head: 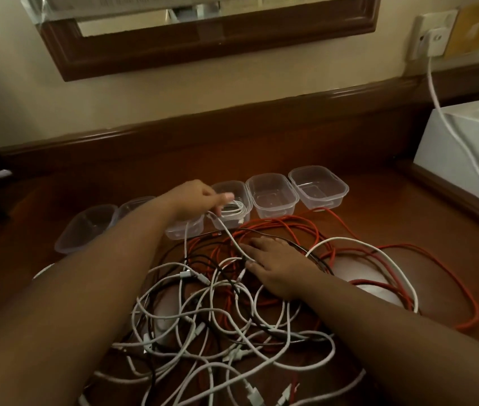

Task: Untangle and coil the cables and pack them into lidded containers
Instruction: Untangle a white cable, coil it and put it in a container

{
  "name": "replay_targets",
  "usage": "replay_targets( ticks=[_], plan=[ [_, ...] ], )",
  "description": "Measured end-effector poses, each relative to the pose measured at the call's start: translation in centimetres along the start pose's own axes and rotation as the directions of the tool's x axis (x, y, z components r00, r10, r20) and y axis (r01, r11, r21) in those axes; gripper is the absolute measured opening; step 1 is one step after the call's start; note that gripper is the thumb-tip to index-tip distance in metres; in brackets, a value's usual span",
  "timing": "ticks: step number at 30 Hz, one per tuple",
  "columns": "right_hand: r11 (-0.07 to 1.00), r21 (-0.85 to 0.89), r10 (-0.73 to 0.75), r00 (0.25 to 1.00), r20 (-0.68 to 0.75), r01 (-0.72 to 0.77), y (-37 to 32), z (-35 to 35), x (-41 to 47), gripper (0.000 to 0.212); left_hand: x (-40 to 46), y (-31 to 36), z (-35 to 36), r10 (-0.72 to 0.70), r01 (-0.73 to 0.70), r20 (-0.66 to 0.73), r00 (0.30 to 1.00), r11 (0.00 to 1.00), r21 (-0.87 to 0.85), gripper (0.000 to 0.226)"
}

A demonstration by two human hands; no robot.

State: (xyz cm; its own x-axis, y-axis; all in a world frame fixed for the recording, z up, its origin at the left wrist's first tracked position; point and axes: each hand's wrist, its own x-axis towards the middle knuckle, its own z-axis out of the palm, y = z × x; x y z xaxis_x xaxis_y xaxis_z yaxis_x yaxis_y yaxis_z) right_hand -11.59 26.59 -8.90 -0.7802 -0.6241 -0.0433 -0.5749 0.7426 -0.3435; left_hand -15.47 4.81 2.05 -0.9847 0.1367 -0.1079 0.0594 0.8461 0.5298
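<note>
A tangle of white, red and black cables [220, 312] covers the wooden desk [378, 206] in front of me. Several clear plastic containers stand in a row behind it. One container [234, 208] holds a coiled white cable [234, 211]. My left hand [197, 199] is raised over that container and pinches the end of a white cable [226, 232] that runs down into the tangle. My right hand [273, 263] lies flat with straight fingers on the red and white cables, pressing them down.
Two empty containers [272, 194] [317, 186] stand to the right and others [86, 227] to the left, partly behind my left arm. A white box [466, 148] sits at the right with a white cord [449, 127] from a wall socket [434, 33]. A mirror frame [203, 45] hangs above.
</note>
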Motion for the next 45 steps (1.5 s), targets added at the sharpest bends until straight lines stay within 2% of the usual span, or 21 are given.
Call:
replay_targets(
  ticks=[2,4,6,9,12,15,17,21,28,30,33,35,37,39,41,43,45],
  plan=[
    [0.996,0.091,0.003,1.0,0.005,-0.003,-0.3,-0.6,-0.2,0.051,-2.7,0.1,-1.1,0.037,-0.052,0.118,0.992,0.991,0.124,0.047],
    [0.966,0.258,0.035,0.999,-0.023,-0.028,-0.7,-1.3,-0.6,0.041,-4.8,0.2,-2.3,0.072,-0.096,0.121,0.99,0.974,0.204,0.03],
    [0.951,0.306,0.062,0.995,-0.075,-0.037,-1.2,-2.1,-1.0,0.029,-6.3,0.5,-3.3,0.112,-0.122,0.055,0.992,0.968,0.222,0.019],
    [0.978,0.207,0.081,0.968,-0.238,-0.031,-2.2,-3.2,-1.7,0.019,-8.0,1.6,-4.7,0.2,-0.173,-0.121,0.972,0.963,0.205,0.014],
    [0.959,0.283,0.145,0.901,-0.408,-0.027,-3.7,-5.1,-2.2,0.018,-9.3,3.1,-6.0,0.278,-0.224,-0.338,0.899,0.956,0.19,0.012],
    [0.902,0.432,0.215,0.867,-0.45,0.001,-5.2,-7.7,-2.4,0.018,-10.1,4.4,-7.0,0.307,-0.23,-0.494,0.813,0.95,0.211,0.016],
    [0.889,0.455,0.212,0.838,-0.503,0.049,-6.3,-9.6,-2.5,0.017,-10.5,5.2,-7.5,0.291,-0.228,-0.559,0.777,0.957,0.181,0.019],
    [0.796,0.584,0.206,0.833,-0.513,0.163,-8.2,-12.4,-3.1,0.015,-11.0,6.4,-8.7,0.245,-0.208,-0.684,0.687,0.968,0.137,0.024],
    [0.78,0.542,0.188,0.71,-0.678,0.312,-10.7,-15.9,-3.6,0.021,-11.8,7.7,-10.5,0.15,-0.255,-0.842,0.518,0.967,0.016,0.027],
    [0.734,0.591,0.194,0.731,-0.654,0.335,-11.4,-16.6,-3.5,0.02,-11.9,8.6,-11.3,0.052,-0.304,-0.852,0.521,0.944,-0.127,0.024],
    [0.679,0.68,0.163,0.848,-0.505,0.275,-12.5,-16.8,-3.3,0.016,-11.8,10.3,-12.2,-0.077,-0.397,-0.798,0.598,0.836,-0.378,0.014],
    [0.69,0.692,0.099,0.92,-0.38,0.212,-13.3,-16.2,-2.7,0.025,-11.7,11.2,-12.3,-0.088,-0.474,-0.733,0.675,0.71,-0.522,0.016],
    [0.69,0.7,0.059,0.95,-0.306,0.183,-14.1,-15.4,-2.2,0.039,-11.9,12.0,-11.7,-0.054,-0.51,-0.676,0.735,0.613,-0.603,0.02],
    [0.674,0.719,0.04,0.963,-0.265,0.17,-14.9,-14.7,-1.7,0.046,-12.1,12.4,-10.7,-0.009,-0.53,-0.644,0.765,0.559,-0.637,0.021],
    [0.635,0.756,0.042,0.97,-0.241,0.16,-15.5,-14.1,-1.3,0.041,-12.5,12.5,-9.7,0.037,-0.564,-0.637,0.77,0.508,-0.651,0.023],
    [0.594,0.788,0.055,0.969,-0.241,0.162,-15.7,-13.7,-1.3,0.024,-13.0,12.1,-8.9,0.08,-0.629,-0.67,0.738,0.441,-0.64,0.023],
    [0.596,0.785,0.086,0.96,-0.268,0.166,-15.7,-13.6,-1.3,0.018,-13.7,11.1,-7.9,0.087,-0.657,-0.701,0.708,0.445,-0.609,0.024]
  ],
)
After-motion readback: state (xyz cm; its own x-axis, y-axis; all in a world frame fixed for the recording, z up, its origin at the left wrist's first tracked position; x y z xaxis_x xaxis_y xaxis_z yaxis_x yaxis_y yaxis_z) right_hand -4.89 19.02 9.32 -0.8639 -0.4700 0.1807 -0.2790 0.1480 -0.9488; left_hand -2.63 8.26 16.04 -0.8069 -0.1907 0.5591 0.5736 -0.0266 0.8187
